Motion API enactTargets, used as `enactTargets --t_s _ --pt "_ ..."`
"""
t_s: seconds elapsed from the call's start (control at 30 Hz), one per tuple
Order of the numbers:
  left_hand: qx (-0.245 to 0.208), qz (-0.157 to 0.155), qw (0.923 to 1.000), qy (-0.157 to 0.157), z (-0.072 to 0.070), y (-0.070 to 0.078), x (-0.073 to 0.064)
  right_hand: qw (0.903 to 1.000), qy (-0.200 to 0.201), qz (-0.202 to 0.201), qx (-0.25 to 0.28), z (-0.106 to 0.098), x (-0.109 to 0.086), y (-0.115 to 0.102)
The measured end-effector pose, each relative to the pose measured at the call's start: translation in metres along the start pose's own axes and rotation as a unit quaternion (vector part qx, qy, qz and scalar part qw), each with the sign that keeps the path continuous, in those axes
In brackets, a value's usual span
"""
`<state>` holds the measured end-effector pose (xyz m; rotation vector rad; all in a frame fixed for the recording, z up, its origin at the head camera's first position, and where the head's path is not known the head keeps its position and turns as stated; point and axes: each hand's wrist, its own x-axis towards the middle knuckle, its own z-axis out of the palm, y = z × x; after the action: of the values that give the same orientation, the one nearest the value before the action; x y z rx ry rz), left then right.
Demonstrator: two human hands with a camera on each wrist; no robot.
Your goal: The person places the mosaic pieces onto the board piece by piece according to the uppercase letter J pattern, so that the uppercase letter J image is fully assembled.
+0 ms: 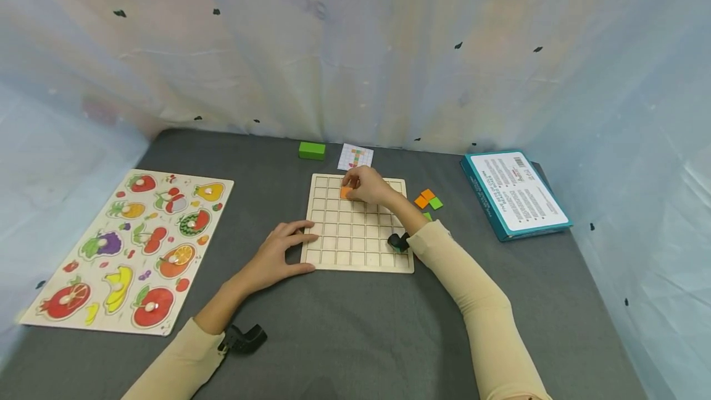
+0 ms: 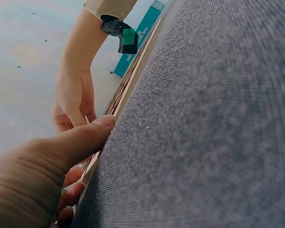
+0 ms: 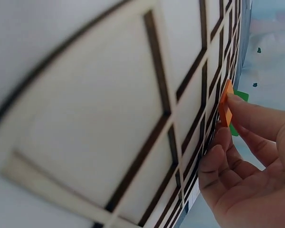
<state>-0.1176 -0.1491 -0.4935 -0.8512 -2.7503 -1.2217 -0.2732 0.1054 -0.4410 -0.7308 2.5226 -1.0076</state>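
Observation:
A wooden grid board (image 1: pixel 344 244) lies flat on the grey cloth. My right hand (image 1: pixel 368 185) is over its far part, pinching an orange square tile (image 1: pixel 345 192) between thumb and fingers. In the right wrist view, the orange tile (image 3: pixel 225 103) stands tilted at the board's grid, its lower edge partly hidden by fingers. My left hand (image 1: pixel 279 250) rests at the board's left edge, fingers spread and fairly straight. The left wrist view shows the left thumb (image 2: pixel 88 137) against the board's side.
Behind the board are a green block (image 1: pixel 312 151) and a small pattern card (image 1: pixel 355 157). Loose orange tiles (image 1: pixel 421 202) and green tiles (image 1: pixel 436 203) lie to its right. A fruit puzzle board (image 1: pixel 130 252) is at left, a teal box (image 1: pixel 516 193) at right.

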Motion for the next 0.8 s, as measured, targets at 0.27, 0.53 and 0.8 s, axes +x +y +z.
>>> enactTargets --t_s 0.27,0.53,0.8 --pt "0.003 0.007 1.0000 0.001 0.0005 -0.0022 0.0001 0.9998 0.007 0.009 -0.019 0.0010 -0.0020 -0.0038" --pt "0.008 0.008 0.9999 0.002 0.0013 -0.0034 -0.0002 0.9993 0.011 0.009 -0.033 0.0015 -0.0055 -0.0083" --pt "0.009 0.007 0.9999 0.003 0.0012 -0.0035 -0.0004 0.9968 0.025 0.004 -0.076 0.0010 -0.0074 -0.0098"
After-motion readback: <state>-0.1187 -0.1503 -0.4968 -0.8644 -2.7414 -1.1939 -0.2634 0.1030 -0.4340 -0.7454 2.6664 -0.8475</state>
